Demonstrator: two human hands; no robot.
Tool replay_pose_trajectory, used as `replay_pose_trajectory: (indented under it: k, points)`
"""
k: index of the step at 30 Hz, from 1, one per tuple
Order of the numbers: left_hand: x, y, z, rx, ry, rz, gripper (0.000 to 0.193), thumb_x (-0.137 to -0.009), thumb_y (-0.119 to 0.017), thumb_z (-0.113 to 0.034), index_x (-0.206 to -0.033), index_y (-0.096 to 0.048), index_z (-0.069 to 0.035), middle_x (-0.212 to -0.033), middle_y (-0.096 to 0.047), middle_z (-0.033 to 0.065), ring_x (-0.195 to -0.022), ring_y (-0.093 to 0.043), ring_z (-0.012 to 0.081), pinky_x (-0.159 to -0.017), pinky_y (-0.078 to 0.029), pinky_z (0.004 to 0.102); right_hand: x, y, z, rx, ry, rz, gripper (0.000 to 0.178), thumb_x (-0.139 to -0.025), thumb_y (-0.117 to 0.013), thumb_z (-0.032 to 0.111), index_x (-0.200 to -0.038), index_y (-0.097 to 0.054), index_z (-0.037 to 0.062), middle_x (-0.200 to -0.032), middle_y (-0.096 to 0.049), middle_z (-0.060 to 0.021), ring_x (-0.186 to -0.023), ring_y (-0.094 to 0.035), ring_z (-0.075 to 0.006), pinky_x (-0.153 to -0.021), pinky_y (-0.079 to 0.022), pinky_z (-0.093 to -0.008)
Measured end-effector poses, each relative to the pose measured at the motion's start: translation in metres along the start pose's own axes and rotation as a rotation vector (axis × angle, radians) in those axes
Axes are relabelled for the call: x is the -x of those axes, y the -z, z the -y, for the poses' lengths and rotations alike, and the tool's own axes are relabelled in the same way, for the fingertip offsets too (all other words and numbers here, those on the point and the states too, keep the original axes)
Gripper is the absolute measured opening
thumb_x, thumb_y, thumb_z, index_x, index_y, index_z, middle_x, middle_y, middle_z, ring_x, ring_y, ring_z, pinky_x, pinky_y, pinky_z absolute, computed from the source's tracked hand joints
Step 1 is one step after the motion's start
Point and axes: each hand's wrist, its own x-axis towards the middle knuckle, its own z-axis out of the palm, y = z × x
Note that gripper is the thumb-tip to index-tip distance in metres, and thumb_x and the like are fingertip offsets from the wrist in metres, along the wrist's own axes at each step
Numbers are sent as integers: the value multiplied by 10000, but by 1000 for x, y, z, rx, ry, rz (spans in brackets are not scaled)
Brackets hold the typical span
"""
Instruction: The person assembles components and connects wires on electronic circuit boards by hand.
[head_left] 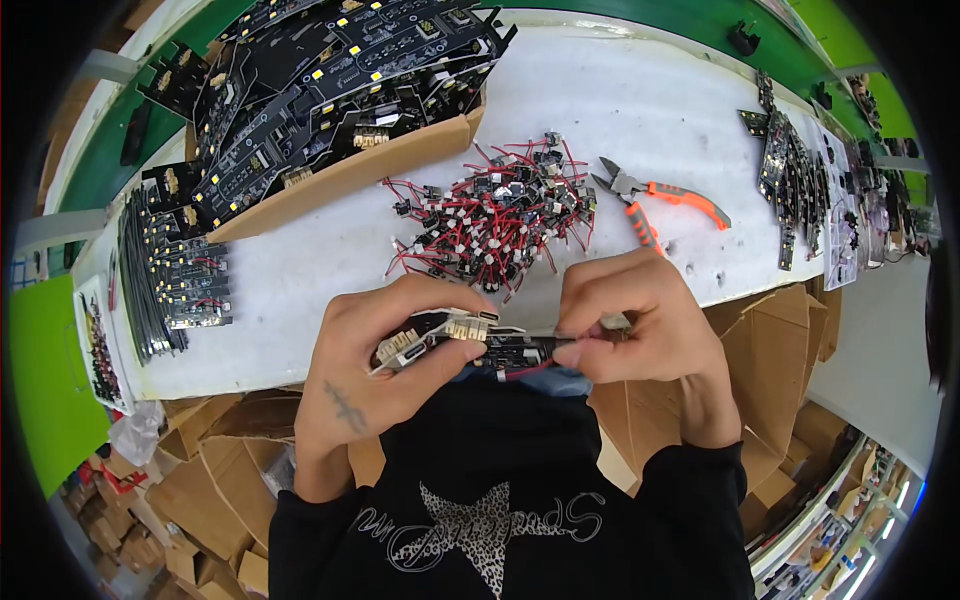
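Visibly, left hand (375, 350) grips circuit board (512, 354), right hand (645, 320) pinches end; cursive shirt lettering (570, 518).

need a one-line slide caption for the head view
Left hand and right hand hold circuit boards before a pile of red-wired parts and orange-handled cutters.

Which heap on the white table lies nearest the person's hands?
The middle heap of small red-wired parts, just beyond the left hand and right hand; the boxed circuit boards and far-right board pile lie farther off.

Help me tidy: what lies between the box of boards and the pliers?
A heap of red-wired parts lies on the white tabletop, in the head view.
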Motion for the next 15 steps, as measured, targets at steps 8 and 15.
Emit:
replay_pose_trajectory:
  k: [8, 15]
  points:
    - [5, 7, -2, 299, 324, -66, 311, -753, -708, 63, -1046, -608, 34, -871, -682, 57, -755, -626, 92, -693, -501, 228, 1, 16, -2, -354, -33, 45, 100, -762, -704, -34, -862, -704, -44, -801, -659, -112, -737, -608, -144, -624, -443, -232]
    - [2, 6, -5, 333, 489, -68, 284, -741, -743, 35, -990, -613, -5, -836, -675, 31, -686, -591, 46, -561, -465, 190, -13, 25, -5, 48, 60, -426, 195, -784, -693, -23, -978, -691, -35, -974, -663, -119, -870, -624, -162, -755, -489, -266]
